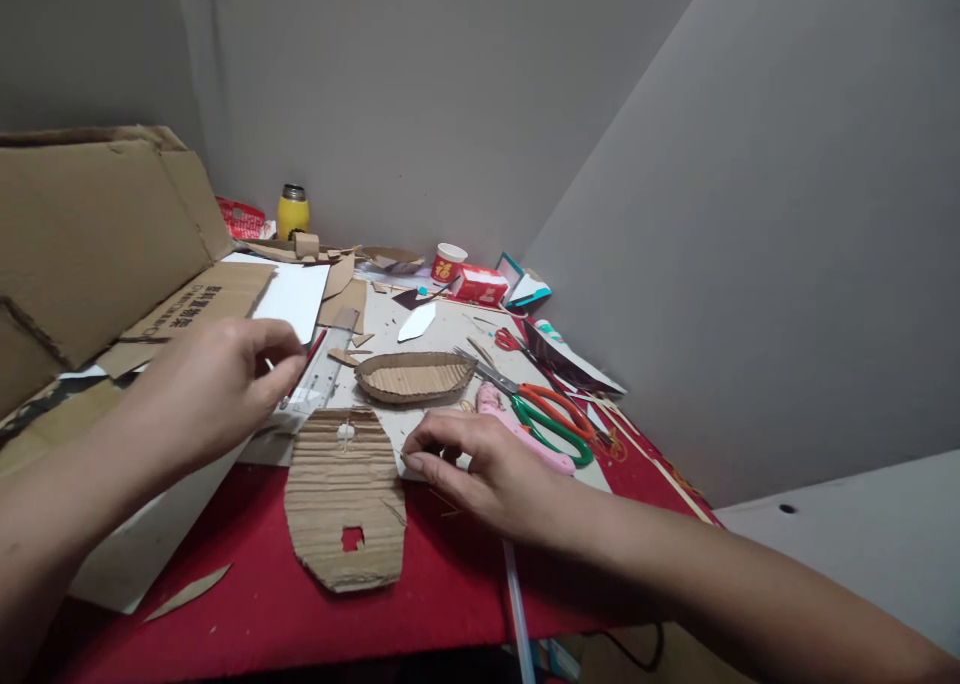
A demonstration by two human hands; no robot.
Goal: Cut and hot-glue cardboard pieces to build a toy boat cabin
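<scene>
Below my hands a flat piece of corrugated cardboard (337, 494) lies partly over the table's front, with a squarish hole low down and a small pale opening near its top. My left hand (225, 384) hovers left of its upper edge, thumb and forefinger pinched; what is between them is too small to name. My right hand (480, 464) is closed at the cardboard's right edge, fingertips together on something thin that I cannot make out. Beyond both sits a boat-shaped cardboard tray (416, 379). A clear ruler (330, 369) and a red pen (313, 356) lie near my left fingers.
Orange-and-green-handled scissors (555, 414) and a pink glue gun (517, 429) lie beyond my right hand. Red-handled scissors (510, 340), a paper cup (448, 262) and a yellow bottle (293, 212) are farther back. A large cardboard box (97, 234) stands left.
</scene>
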